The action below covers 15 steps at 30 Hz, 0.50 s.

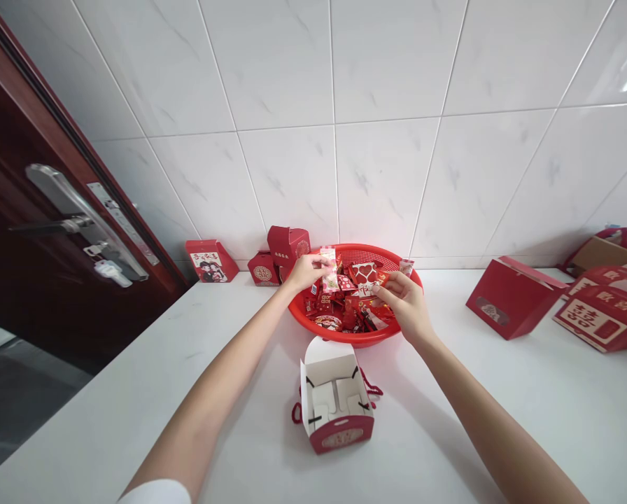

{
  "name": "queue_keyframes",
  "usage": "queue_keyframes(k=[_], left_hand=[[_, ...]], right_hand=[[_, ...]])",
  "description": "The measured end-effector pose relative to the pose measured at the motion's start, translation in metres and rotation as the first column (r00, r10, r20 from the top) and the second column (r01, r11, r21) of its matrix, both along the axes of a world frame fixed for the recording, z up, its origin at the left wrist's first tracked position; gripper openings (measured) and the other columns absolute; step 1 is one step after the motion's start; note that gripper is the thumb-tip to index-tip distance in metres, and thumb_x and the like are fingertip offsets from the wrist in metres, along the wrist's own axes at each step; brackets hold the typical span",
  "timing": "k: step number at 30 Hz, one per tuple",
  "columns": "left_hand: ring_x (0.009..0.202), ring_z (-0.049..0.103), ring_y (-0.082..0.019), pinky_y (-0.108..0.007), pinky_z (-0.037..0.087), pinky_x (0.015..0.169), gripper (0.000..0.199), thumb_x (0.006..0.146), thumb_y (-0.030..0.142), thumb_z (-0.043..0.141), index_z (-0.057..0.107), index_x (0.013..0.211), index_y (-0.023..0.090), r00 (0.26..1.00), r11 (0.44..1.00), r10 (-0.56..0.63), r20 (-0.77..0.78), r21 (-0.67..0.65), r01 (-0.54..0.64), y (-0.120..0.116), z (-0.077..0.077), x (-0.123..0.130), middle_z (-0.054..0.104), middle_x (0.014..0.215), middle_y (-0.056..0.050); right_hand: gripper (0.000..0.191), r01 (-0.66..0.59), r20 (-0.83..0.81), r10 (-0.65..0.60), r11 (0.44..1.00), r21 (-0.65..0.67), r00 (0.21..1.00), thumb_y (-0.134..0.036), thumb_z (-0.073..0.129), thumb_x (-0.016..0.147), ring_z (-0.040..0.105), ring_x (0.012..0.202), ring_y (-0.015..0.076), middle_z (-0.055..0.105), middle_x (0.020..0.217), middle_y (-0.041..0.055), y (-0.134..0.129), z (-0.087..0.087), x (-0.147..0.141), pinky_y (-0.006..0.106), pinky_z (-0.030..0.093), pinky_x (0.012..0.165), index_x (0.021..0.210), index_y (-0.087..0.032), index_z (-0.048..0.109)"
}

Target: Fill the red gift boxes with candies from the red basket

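Note:
My left hand is over the left side of a red plastic basket, its fingers closed on a pink-and-white candy packet held upright. On the other side, my right hand pinches a small red-orange candy packet. A white packet with red hearts is right beside those fingertips; whether it is also held I cannot tell. Many red wrapped candies fill the basket. In front of it stands an open red gift box, white inside and with no candy showing in it, with dark red cord at its sides.
Small red boxes stand by the tiled wall, with another printed box farther left. At right are a large red box and several red gift boxes. A dark red door with a metal handle borders the white table.

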<state>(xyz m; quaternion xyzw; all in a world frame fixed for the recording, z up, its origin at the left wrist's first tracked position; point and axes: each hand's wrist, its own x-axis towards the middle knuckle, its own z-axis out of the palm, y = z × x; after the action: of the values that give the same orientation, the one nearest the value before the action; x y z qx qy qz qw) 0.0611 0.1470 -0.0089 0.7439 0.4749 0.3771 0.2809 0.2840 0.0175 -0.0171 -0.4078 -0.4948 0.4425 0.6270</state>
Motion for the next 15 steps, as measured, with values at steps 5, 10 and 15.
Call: queue_keyframes(k=[5, 10, 15], left_hand=[[0.104, 0.072, -0.027, -0.037, 0.059, 0.087, 0.045, 0.072, 0.029, 0.074, 0.071, 0.114, 0.013, 0.990, 0.998, -0.070, 0.121, 0.001, 0.070, -0.022, 0.004, 0.003, 0.073, 0.125, -0.015], [0.102, 0.072, -0.025, -0.038, 0.059, 0.090, 0.073, 0.077, 0.033, 0.074, 0.055, 0.145, 0.017, 0.969, 0.990, -0.136, 0.206, -0.014, 0.142, -0.055, 0.007, 0.003, 0.071, 0.129, -0.014], [0.115, 0.069, -0.026, -0.036, 0.059, 0.092, 0.064, 0.078, 0.023, 0.066, 0.059, 0.142, 0.021, 0.977, 0.991, -0.124, 0.176, -0.020, 0.129, -0.070, 0.002, -0.006, 0.068, 0.137, -0.011]], right_hand=[[0.046, -0.002, -0.008, 0.002, 1.000, -0.005, 1.000, -0.052, 0.087, 0.064, 0.066, 0.065, 0.0186, 0.072, 0.080, 0.0028, -0.002, 0.002, -0.001, 0.035, 0.061, 0.063, 0.091, -0.022, 0.066], [0.046, 0.002, -0.005, -0.002, 1.000, -0.006, 1.000, -0.052, 0.087, 0.063, 0.065, 0.063, 0.0177, 0.072, 0.079, 0.0023, -0.002, 0.004, -0.001, 0.035, 0.060, 0.063, 0.087, -0.022, 0.064], [0.045, -0.005, 0.000, 0.005, 1.000, -0.002, 1.000, -0.052, 0.086, 0.063, 0.065, 0.065, 0.0183, 0.071, 0.078, 0.0022, -0.001, 0.003, -0.001, 0.034, 0.059, 0.063, 0.090, -0.021, 0.065]])
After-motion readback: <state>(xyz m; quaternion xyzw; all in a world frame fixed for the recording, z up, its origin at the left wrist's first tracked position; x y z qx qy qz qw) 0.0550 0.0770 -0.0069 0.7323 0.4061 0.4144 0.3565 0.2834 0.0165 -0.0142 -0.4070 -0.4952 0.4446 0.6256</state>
